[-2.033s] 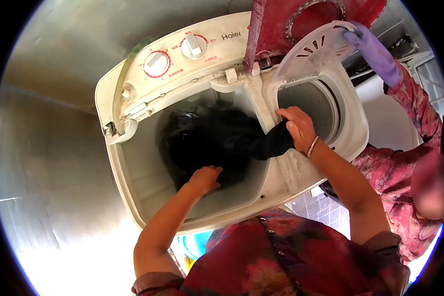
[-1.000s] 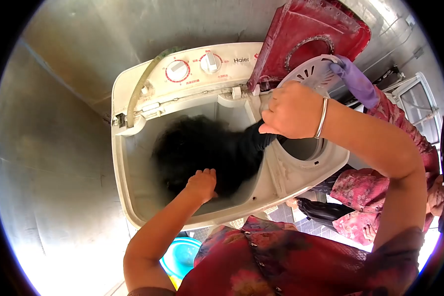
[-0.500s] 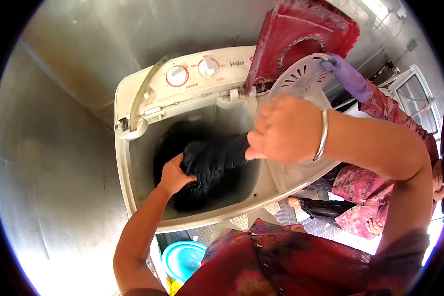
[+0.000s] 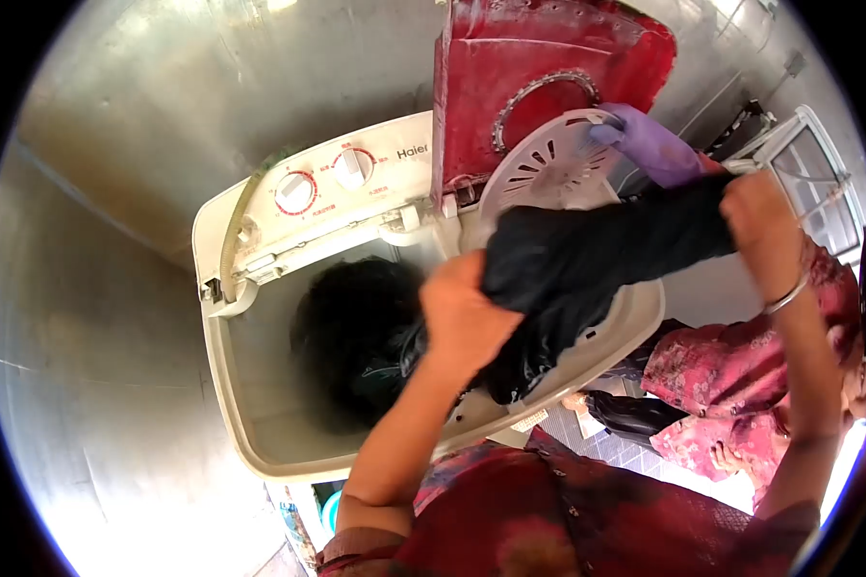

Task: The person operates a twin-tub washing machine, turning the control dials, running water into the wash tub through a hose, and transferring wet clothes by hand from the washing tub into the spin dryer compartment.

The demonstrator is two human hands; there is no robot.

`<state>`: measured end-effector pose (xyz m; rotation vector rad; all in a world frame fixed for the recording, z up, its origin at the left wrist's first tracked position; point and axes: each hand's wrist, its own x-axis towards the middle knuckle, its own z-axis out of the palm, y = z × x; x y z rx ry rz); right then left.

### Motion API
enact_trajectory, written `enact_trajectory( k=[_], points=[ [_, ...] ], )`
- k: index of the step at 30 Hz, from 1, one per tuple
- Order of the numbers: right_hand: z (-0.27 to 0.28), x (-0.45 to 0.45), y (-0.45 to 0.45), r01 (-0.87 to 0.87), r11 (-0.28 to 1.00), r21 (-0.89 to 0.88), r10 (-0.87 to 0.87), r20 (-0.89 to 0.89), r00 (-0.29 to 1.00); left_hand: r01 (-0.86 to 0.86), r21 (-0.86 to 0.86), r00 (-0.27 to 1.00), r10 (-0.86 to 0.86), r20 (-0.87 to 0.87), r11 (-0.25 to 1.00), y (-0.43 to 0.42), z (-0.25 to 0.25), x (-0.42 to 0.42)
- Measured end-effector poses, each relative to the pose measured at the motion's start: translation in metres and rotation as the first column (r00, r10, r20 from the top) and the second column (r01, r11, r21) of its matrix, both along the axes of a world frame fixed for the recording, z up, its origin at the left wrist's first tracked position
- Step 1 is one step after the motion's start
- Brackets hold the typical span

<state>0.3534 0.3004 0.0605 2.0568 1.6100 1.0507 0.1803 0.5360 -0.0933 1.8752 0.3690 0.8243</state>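
Clearly, our left hand (image 4: 467, 322), mid-frame, and right hand (image 4: 762, 223), upper right, curl fingers round cloth (image 4: 601, 252) we judge soft, heavy, best held bunched.

And here's another person's pink floral shirt (image 4: 707, 370), our landmark! Up above it, a purple glove (image 4: 652, 146); above and to its right, a white-framed panel (image 4: 816, 183). Black trousers (image 4: 633, 413) just beside it, tiled floor (image 4: 611, 445) below-left, and way out left, a blue rim (image 4: 331, 512) and shiny metal wall (image 4: 96, 279)!
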Motion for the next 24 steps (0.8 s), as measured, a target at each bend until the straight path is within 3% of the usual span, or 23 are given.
enact_trajectory(
  k=[1,2,3,4,5,6,7,8,9,10,11,12,13,14,15,18,19,21,22,24],
  points=[
    [-0.044,0.013,-0.014,0.132,0.988,-0.078,-0.132,0.011,0.991,-0.046,0.290,0.993,0.076,-0.091,0.956,-0.012,-0.004,0.015],
    [-0.075,0.009,-0.017,0.047,0.999,-0.018,-0.050,-0.232,0.971,0.036,0.481,0.973,0.079,-0.216,0.876,-0.026,-0.012,0.029],
    [-0.104,-0.004,-0.016,0.012,0.999,0.037,0.003,-0.391,0.921,0.262,0.528,0.917,-0.038,-0.397,0.808,-0.038,-0.020,0.045],
    [-0.119,-0.031,0.003,0.225,0.973,0.042,-0.134,-0.696,0.705,0.330,0.604,0.876,0.004,-0.483,0.725,-0.055,-0.045,0.059],
    [-0.143,-0.039,0.014,0.297,0.948,0.119,-0.035,-0.884,0.467,0.350,0.746,0.835,0.173,-0.523,0.566,-0.069,-0.081,0.075],
    [-0.174,-0.045,0.025,0.358,0.904,0.235,0.183,-0.968,0.174,0.349,0.753,0.831,0.187,-0.524,0.558,-0.065,-0.073,0.075],
    [-0.206,-0.053,0.037,0.411,0.866,0.284,0.298,-0.954,0.032,0.394,0.662,0.808,0.104,-0.580,0.638,-0.059,-0.060,0.074],
    [-0.233,-0.057,0.046,0.439,0.880,0.182,0.203,-0.979,-0.002,0.442,0.554,0.773,0.013,-0.634,0.706,-0.053,-0.053,0.067],
    [-0.246,-0.070,0.055,0.395,0.877,0.273,0.229,-0.961,0.155,0.413,0.590,0.834,-0.027,-0.551,0.694,-0.044,-0.054,0.050],
    [-0.253,-0.078,0.062,0.339,0.870,0.359,0.255,-0.915,0.313,0.542,0.428,0.795,-0.277,-0.539,0.723,-0.020,-0.040,0.034],
    [-0.256,-0.077,0.064,0.350,0.864,0.362,0.262,-0.917,0.301,0.459,0.380,0.878,-0.344,-0.333,0.803,0.000,-0.033,0.014],
    [-0.257,-0.075,0.066,0.359,0.885,0.298,0.229,-0.948,0.223,0.390,0.267,0.861,-0.246,-0.444,0.881,0.025,-0.010,0.001],
    [-0.258,-0.072,0.070,0.361,0.902,0.237,0.196,-0.969,0.149,0.177,0.549,0.897,0.095,-0.431,0.817,0.054,0.000,-0.009],
    [-0.258,-0.070,0.072,0.376,0.896,0.235,0.197,-0.971,0.138,-0.152,0.684,0.952,0.292,-0.093,0.713,0.092,-0.016,-0.017],
    [-0.256,-0.070,0.074,0.376,0.907,0.190,0.163,-0.981,0.103,-0.359,0.674,0.871,0.492,-0.007,0.645,0.135,-0.030,-0.024],
    [-0.250,-0.070,0.079,0.389,0.912,0.129,0.112,-0.992,0.066,-0.356,0.871,0.803,0.588,0.099,0.340,0.195,-0.023,-0.018],
    [-0.249,-0.070,0.078,0.394,0.914,0.099,0.085,-0.995,0.055,-0.352,0.868,0.807,0.584,0.092,0.350,0.209,-0.024,-0.013],
    [-0.250,-0.070,0.079,0.388,0.915,0.111,0.091,-0.993,0.070,-0.044,0.865,0.656,0.668,-0.353,0.499,0.229,-0.025,-0.002],
    [-0.250,-0.070,0.079,0.381,0.915,0.132,0.108,-0.991,0.082,-0.040,0.860,0.652,0.665,-0.363,0.509,0.233,-0.022,0.006],
    [-0.250,-0.068,0.081,0.376,0.917,0.134,0.112,-0.990,0.081,0.083,0.771,0.262,0.732,-0.629,0.632,0.231,-0.001,0.022]
  ],
)
